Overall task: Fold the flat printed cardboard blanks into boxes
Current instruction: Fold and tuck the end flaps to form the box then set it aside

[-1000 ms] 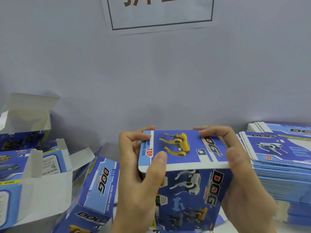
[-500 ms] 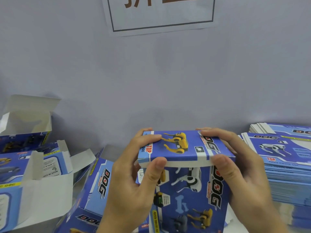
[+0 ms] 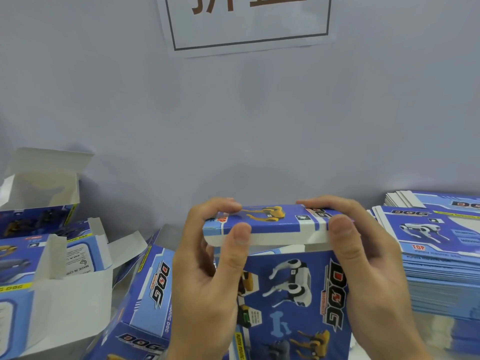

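the upright blue printed cardboard box (image 3: 291, 294) stands in the middle of the view, low in front of the person, between both hands. its top lid flap (image 3: 270, 222), printed with a yellow robot dog, lies bent almost level over the opening, and the white tuck edge along the front is not yet pushed inside. the left hand (image 3: 207, 276) curls round the lid's left end, fingers over the top and thumb pressed on the front edge. the right hand (image 3: 363, 268) is clamped on the right end in the same way.

the step in hand looks like closing the lid. the next move probably calls for easing the white tuck edge down behind the front wall, keeping both ends level so the flap does not crease.

a tall stack of flat blue printed blanks (image 3: 439, 255) waits at the right. folded boxes with open white flaps (image 3: 52, 255) sit at the left, and another blue box (image 3: 148, 294) lies tilted just beside the left hand.
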The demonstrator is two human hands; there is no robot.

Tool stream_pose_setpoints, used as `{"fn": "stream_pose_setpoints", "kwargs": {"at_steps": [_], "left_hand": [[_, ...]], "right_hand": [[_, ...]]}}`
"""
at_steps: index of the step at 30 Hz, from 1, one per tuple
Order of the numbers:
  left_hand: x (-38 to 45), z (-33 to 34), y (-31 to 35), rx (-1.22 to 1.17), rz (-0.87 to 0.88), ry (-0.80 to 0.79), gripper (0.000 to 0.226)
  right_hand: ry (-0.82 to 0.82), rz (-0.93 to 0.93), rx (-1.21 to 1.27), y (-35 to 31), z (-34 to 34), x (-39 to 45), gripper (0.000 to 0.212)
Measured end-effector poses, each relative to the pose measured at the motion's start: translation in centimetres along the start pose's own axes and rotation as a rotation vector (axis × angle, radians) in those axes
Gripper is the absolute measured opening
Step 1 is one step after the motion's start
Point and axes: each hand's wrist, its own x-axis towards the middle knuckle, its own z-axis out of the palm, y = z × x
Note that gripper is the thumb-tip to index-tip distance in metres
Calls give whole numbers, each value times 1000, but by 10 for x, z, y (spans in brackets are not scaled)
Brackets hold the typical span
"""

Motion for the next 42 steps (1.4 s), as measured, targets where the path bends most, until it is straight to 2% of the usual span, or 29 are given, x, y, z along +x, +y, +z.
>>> {"fn": "stream_pose_setpoints", "kwargs": {"at_steps": [4, 9, 15, 18, 19, 22, 23, 26, 30, 35, 42], "left_hand": [[0, -7, -5, 56, 28, -21, 14], [1, -13, -5, -78, -46, -107, 30], [1, -18, -6, -214, -103, -217, 27], [1, -21, -6, -284, -150, -252, 29], [0, -21, -6, -279, -145, -250, 29], [1, -16, -7, -266, -121, -231, 27], [0, -15, -8, -250, -103, -225, 26], [-2, -14, -10, -181, -50, -231, 23], [-1, -19, -8, -161, -78, -284, 26], [-2, -16, -10, -76, -23, -230, 25], [-3, -12, -12, -137, -46, -210, 23]], "right_hand": [[1, -16, 58, 6, -5, 0, 28], [-2, 14, 113, 12, -11, -2, 22], [5, 73, 180, 12, -18, -5, 16], [-8, 120, 241, 11, -21, -5, 4], [-27, 132, 267, 10, -22, -5, 5], [-111, 138, 308, 5, -21, -4, 35], [-115, 131, 300, 5, -21, -4, 37], [-102, 101, 278, 5, -21, -3, 33], [-83, 64, 269, 9, -20, -2, 30], [-75, 77, 308, 11, -21, -3, 33], [-47, 77, 315, 11, -19, -2, 36]]}}
